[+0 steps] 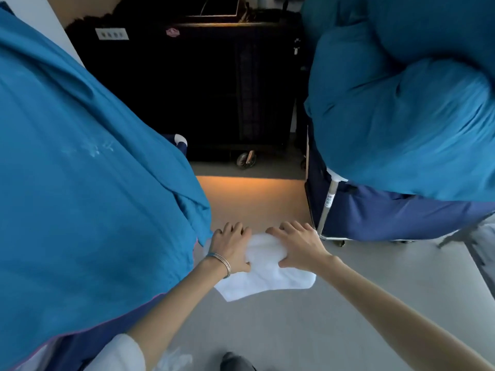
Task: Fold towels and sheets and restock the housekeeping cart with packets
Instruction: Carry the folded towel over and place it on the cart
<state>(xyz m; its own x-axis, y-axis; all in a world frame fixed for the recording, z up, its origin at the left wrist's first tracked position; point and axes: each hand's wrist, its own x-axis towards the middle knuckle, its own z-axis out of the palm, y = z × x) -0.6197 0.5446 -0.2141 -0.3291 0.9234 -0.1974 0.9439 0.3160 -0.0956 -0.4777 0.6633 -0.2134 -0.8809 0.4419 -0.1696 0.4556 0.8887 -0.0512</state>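
White cloth, a small towel (263, 266), hangs between the two hands above the grey floor (308, 330). The left hand (230, 247) pinches its left edge, thumb curled under, bangles (221, 261) on the wrist. The right hand (297, 245) grips the right edge the same way, fingers bent over the top. Left of the left hand bulges a teal bag (88, 167); right of the right hand sits another (401, 103). Beyond both hands stands a dark cart (214, 89).

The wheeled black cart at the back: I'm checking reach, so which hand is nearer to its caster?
Left. The left hand grips the white towel almost straight below the caster; the right hand grips it farther right.
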